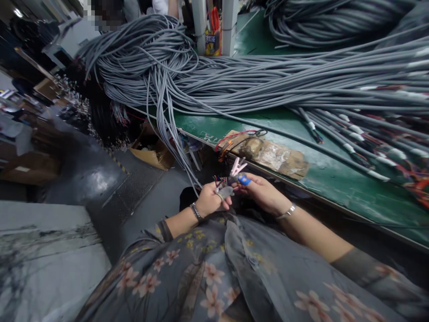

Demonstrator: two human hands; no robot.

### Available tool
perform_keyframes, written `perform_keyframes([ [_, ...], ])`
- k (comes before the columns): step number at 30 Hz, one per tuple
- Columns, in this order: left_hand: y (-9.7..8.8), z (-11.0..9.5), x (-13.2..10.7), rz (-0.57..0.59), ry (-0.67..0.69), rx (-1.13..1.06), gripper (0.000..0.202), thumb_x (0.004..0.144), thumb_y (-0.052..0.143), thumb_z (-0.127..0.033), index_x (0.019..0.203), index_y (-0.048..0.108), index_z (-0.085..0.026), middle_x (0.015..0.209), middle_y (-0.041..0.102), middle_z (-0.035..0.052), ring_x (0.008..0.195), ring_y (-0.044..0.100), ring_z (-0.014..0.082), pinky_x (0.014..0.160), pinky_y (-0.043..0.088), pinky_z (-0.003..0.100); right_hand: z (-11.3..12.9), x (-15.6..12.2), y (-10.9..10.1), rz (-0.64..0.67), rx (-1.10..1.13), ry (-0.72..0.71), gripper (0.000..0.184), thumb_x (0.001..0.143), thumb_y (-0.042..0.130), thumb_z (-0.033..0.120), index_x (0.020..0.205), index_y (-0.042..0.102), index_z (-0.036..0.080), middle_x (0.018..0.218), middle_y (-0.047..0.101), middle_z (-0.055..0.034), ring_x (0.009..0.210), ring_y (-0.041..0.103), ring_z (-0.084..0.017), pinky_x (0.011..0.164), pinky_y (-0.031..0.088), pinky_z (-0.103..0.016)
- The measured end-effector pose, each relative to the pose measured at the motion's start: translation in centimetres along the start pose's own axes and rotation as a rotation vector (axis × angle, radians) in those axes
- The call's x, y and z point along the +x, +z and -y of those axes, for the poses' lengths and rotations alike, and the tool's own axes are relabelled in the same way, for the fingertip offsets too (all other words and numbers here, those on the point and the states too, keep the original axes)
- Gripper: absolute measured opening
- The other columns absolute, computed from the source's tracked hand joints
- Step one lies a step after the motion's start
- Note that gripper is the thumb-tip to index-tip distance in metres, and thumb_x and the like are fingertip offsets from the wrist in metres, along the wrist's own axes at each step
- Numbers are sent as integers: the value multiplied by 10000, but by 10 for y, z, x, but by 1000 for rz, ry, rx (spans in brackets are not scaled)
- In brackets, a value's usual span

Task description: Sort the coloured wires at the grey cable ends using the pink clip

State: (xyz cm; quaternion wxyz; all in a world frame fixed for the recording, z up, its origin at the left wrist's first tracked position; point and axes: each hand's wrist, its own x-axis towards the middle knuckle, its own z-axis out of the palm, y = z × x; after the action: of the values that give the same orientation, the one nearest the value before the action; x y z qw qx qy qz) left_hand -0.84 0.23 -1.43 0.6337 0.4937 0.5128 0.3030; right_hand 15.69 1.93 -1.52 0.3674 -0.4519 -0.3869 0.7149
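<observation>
In front of my body, my left hand [209, 200] is closed around the end of a grey cable [193, 176], with thin coloured wires [220, 181] sticking up out of the fist. One of its fingers has a grey wrapping. Close beside it, my right hand [263, 192] pinches at a small dark piece [232, 180]. Blue tape [244, 180] covers one of its fingertips. Above the pinch stand pale pink prongs [237, 166], crossed like a clip. What exactly the right fingers grip is too small and partly hidden to tell.
A large bundle of grey cables [140, 58] lies across the green table [204, 127], with stripped ends at the right. Near the table's edge lies a taped cardboard piece [278, 156]. A cardboard box [150, 154] is on the floor. Red-handled scissors [214, 19] stand in a holder.
</observation>
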Motion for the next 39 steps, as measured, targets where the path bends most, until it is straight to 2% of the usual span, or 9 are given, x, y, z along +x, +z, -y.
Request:
perform_keyframes([
  [3, 1, 4, 1, -92, 38, -44, 490, 675, 627, -621, 572, 470, -168, 499, 586, 12, 384, 529, 80, 362, 300, 172, -5, -2, 0, 5, 16, 10, 530, 487, 814, 603, 770, 638, 190, 722, 628, -7, 634, 530, -126, 630, 430, -285],
  [7, 2, 8, 3, -106, 65, -64, 514, 665, 629, -646, 562, 467, -170, 502, 588, 16, 380, 523, 80, 355, 293, 177, -9, -4, 9, -74, -39, -121, 400, 537, 827, 501, 679, 619, 190, 619, 579, 16, 560, 459, -109, 565, 379, -271],
  [11, 1, 4, 1, -13, 56, -60, 539, 642, 631, -679, 559, 496, -164, 519, 603, 41, 408, 551, 100, 367, 323, 194, -9, -3, 16, -86, -19, -160, 332, 581, 810, 449, 622, 601, 194, 562, 532, 29, 514, 424, -102, 527, 348, -269],
  [14, 0, -1, -2, 76, 39, -50, 543, 613, 656, -682, 598, 547, -150, 530, 618, 51, 402, 548, 107, 370, 333, 206, -6, -1, 18, -58, 21, -137, 350, 564, 820, 460, 610, 599, 192, 547, 524, 34, 494, 414, -91, 507, 336, -259],
  [16, 0, -3, -3, 84, 48, -41, 541, 636, 648, -673, 593, 570, -139, 499, 600, 45, 379, 522, 95, 374, 329, 206, -4, -1, 18, -33, 23, -117, 373, 552, 826, 480, 615, 598, 192, 540, 531, 34, 486, 419, -90, 498, 336, -258],
  [23, 2, 5, -1, -98, 67, -172, 530, 630, 638, -668, 599, 523, -152, 522, 608, 36, 405, 565, 108, 357, 287, 190, -4, 1, 16, -84, -7, -107, 418, 536, 835, 503, 618, 581, 181, 508, 495, 49, 468, 375, -77, 478, 286, -253],
  [31, 3, 8, 0, -157, 79, -232, 529, 619, 634, -672, 585, 510, -159, 499, 583, 12, 372, 529, 85, 347, 269, 181, -7, 1, 16, -80, 59, -91, 391, 548, 830, 462, 548, 551, 189, 490, 485, 45, 476, 390, -84, 493, 314, -254],
  [35, 2, 6, -3, -136, 84, -145, 515, 632, 648, -654, 566, 519, -159, 501, 586, 19, 379, 529, 86, 354, 286, 183, -6, 2, 17, -35, 70, -74, 378, 566, 811, 503, 662, 614, 195, 572, 545, 27, 511, 448, -100, 520, 371, -267],
  [39, 3, 0, -6, -106, 104, -62, 512, 638, 639, -658, 551, 533, -164, 473, 569, 13, 376, 514, 89, 377, 341, 191, -4, 3, 20, -54, -37, -115, 384, 556, 826, 482, 669, 605, 190, 554, 529, 35, 493, 411, -91, 493, 329, -256],
])
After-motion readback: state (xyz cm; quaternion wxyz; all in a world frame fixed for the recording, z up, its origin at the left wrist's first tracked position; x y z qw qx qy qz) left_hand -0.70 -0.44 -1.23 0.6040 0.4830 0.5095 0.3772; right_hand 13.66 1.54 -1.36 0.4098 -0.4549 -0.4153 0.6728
